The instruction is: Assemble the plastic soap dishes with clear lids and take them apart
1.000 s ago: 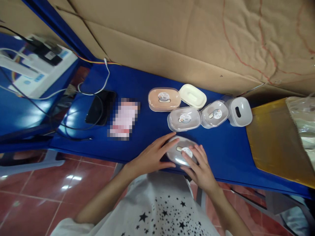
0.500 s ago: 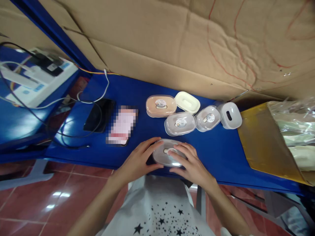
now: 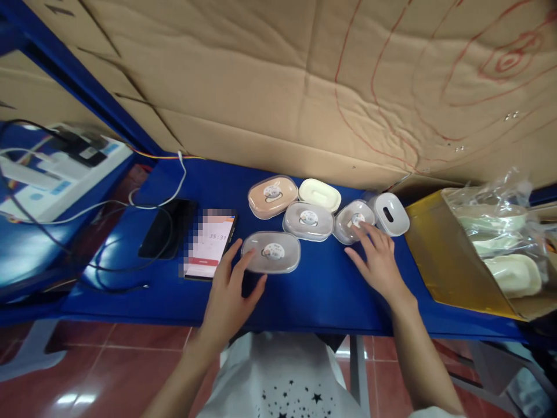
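Note:
My left hand (image 3: 232,293) has its fingers spread at the left end of a grey oval soap box (image 3: 285,264) with a clear lid and a round label. Its fingertips overlap the lid's edge, without a closed grip. My right hand (image 3: 379,266) reaches over a second grey soap box (image 3: 346,223), fingers apart, fingertips over its label; whether they press on it I cannot tell. Between the hands and farther back lies a third grey soap box (image 3: 300,223). Beside these are a peach soap box (image 3: 263,203), a cream oval piece (image 3: 319,194) and a grey piece with a dark slot (image 3: 398,216).
A phone with a lit screen (image 3: 204,264) and a dark phone (image 3: 163,235) lie left on the blue table (image 3: 313,302). Cables run to a power strip (image 3: 39,191). At right stands a carton (image 3: 452,267) with plastic-wrapped pieces. A cardboard wall (image 3: 261,104) rises behind.
The held soap box has moved left and away from me, onto the table near the phone. My hands have parted; the right one has gone right to another soap box.

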The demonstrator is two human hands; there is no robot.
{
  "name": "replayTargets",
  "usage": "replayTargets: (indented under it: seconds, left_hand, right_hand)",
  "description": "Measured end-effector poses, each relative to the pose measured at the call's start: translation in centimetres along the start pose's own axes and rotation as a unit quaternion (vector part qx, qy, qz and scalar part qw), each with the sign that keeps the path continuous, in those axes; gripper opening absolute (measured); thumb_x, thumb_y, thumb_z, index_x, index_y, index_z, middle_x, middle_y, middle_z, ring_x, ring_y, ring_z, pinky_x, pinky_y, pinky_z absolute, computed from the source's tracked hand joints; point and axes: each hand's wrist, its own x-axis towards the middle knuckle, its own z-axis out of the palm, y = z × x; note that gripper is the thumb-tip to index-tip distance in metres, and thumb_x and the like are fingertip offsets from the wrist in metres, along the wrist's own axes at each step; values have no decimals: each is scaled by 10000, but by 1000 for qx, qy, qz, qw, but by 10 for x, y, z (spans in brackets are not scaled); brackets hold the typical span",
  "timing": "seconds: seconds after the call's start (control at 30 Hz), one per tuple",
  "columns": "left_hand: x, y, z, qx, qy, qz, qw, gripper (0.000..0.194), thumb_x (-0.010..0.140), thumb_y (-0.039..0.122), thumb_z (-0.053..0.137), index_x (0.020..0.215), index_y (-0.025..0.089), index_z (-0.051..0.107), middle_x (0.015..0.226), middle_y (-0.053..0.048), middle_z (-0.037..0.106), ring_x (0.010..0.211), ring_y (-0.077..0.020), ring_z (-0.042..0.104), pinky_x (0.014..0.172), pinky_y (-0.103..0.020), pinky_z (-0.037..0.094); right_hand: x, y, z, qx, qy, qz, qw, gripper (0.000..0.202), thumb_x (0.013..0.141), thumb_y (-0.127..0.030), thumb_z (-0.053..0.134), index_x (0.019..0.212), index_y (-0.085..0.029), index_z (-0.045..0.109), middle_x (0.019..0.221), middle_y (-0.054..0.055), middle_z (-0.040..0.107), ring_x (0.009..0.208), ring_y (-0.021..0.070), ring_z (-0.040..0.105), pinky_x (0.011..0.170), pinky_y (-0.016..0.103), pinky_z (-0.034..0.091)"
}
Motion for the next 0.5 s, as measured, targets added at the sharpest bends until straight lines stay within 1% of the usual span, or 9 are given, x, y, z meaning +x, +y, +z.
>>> replayTargets:
  seconds: [0.1,0.17,0.23,0.3,0.33,0.37,0.43,0.5]
  left_hand:
    - [-6,9,4,0,16,12,1000,657,1037,213,697,1623,340,429,1704,-141,393,1566,-381,462,1243,-615,485]
    - [-12,15,9,8,17,24,1000,631,1023,188,705,1589,324,463,1699,-150,386,1562,-388,456,1232,-609,485]
    - [-18,20,13,28,18,40,999,576,1007,170,723,1531,290,517,1691,-172,389,1545,-404,466,1212,-603,486]
    - [-23,23,16,56,29,62,996,511,992,154,744,1463,255,574,1664,-195,418,1508,-413,501,1192,-591,483]
    - [-24,24,17,67,37,72,994,481,987,147,753,1433,241,597,1647,-202,436,1487,-411,519,1183,-584,480]
    - [-25,24,17,74,46,81,993,455,983,140,760,1405,230,617,1627,-208,455,1468,-407,535,1176,-577,476]
    - [-27,25,15,77,65,94,990,409,978,118,761,1359,217,649,1581,-209,494,1432,-389,558,1167,-560,467]
    - [-29,28,13,58,70,117,989,370,978,86,744,1317,213,671,1513,-192,549,1383,-353,588,1160,-534,462]
  right_hand:
    - [-2,-7,-4,1,4,-8,1000,446,1104,-450,595,1509,-263,608,1399,153,696,1274,343,657,1067,541,470]
    - [2,-4,-8,0,11,-8,1000,422,1115,-453,577,1499,-284,619,1415,136,694,1282,326,653,1059,515,465]
    - [9,9,-11,-10,29,16,999,443,1122,-481,547,1515,-288,613,1524,145,641,1374,344,608,1092,521,452]
    - [16,29,-9,-33,47,61,996,486,1129,-515,497,1537,-273,602,1615,165,577,1467,378,545,1148,565,423]
    - [18,39,-7,-44,51,86,994,507,1131,-526,474,1543,-258,600,1627,175,569,1483,391,534,1165,586,411]
    - [18,49,-5,-52,49,108,992,519,1133,-532,457,1542,-247,601,1610,180,590,1473,397,547,1171,599,407]
    - [12,63,-1,-50,34,137,989,518,1133,-536,446,1519,-237,621,1514,171,677,1388,391,623,1151,598,427]
    - [0,70,1,-34,23,148,988,492,1131,-537,454,1475,-247,655,1402,147,748,1278,369,688,1111,567,457]
